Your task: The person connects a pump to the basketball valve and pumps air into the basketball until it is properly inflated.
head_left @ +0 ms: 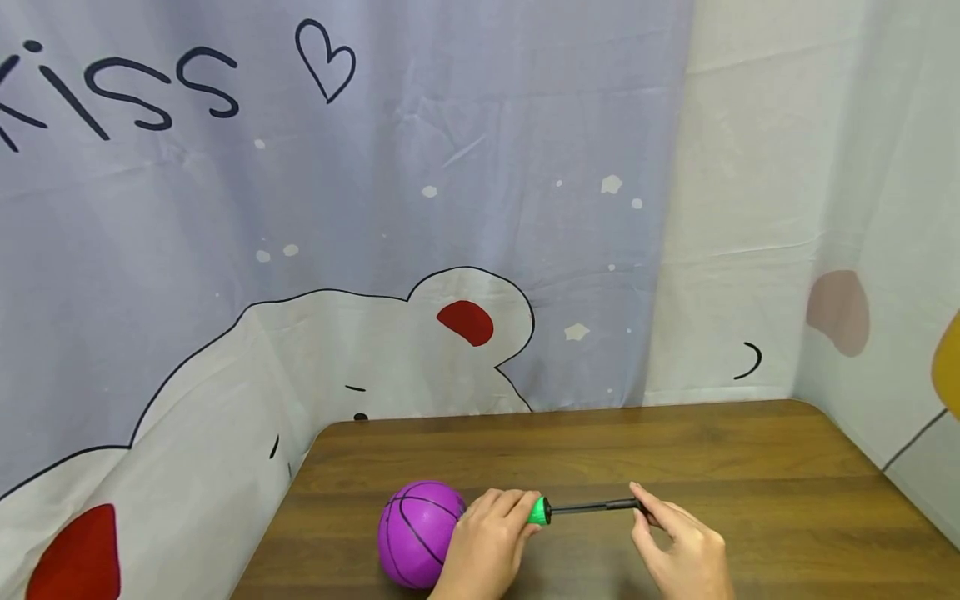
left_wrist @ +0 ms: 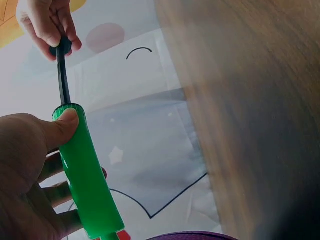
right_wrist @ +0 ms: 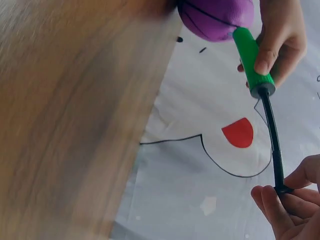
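Note:
A green hand pump (left_wrist: 90, 175) lies level above the table, its black rod (head_left: 581, 507) drawn out to the right. My left hand (head_left: 487, 537) grips the green barrel, with the thumb along it near the rod end. The fingers of my right hand (head_left: 682, 542) pinch the black end (right_wrist: 283, 189) of the rod. A purple ball (head_left: 420, 533) with black lines rests on the table just left of my left hand. In the right wrist view the pump's far end meets the ball; whether it is inserted I cannot tell.
The brown wooden table (head_left: 720, 450) spreads beneath both hands. Behind it hangs a printed curtain (head_left: 570, 208) with bear shapes, and more pale cloth (head_left: 885, 208) closes off the right side.

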The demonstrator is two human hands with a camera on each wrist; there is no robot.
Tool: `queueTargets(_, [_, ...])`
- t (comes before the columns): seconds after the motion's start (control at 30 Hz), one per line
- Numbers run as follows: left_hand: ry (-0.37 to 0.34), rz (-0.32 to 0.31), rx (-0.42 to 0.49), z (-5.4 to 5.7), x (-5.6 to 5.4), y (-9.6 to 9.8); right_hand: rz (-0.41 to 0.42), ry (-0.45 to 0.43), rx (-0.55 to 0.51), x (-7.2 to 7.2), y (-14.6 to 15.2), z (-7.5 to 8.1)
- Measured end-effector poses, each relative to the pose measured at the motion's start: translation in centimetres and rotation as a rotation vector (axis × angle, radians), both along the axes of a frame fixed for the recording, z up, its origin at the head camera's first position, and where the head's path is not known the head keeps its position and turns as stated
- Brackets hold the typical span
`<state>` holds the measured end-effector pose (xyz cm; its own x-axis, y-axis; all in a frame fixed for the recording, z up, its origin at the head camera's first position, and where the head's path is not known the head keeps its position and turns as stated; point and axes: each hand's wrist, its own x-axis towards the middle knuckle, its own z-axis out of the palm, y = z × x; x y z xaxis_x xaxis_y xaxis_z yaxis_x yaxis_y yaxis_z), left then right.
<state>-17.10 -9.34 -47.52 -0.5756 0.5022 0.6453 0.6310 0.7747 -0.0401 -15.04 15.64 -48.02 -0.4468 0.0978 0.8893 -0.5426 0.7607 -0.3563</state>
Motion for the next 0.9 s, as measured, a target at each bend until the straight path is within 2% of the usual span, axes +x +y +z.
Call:
queueTargets(0.23, [0.013,-0.002,0.008,0.3,0.0,-0.1,-0.022,-0.005,-0.003,0.3,0.0,0.4])
queueTargets(0.53, [0.1,-0.012,0.01,0.0,0.1,0.4,0.094,0.049,0.051,-0.3,-2.5,-0.4])
queueTargets(0.73, [0.08,-0.024,-0.029,-0.5,0.3,0.9,0.157,0.044,0.053,-0.4,-4.6,-1.8])
queueTargets(0.9, [0.058,-0.03,-0.035,-0.5,0.6,0.9,0.17,0.037,0.017,-0.2,-4.9,-2.2])
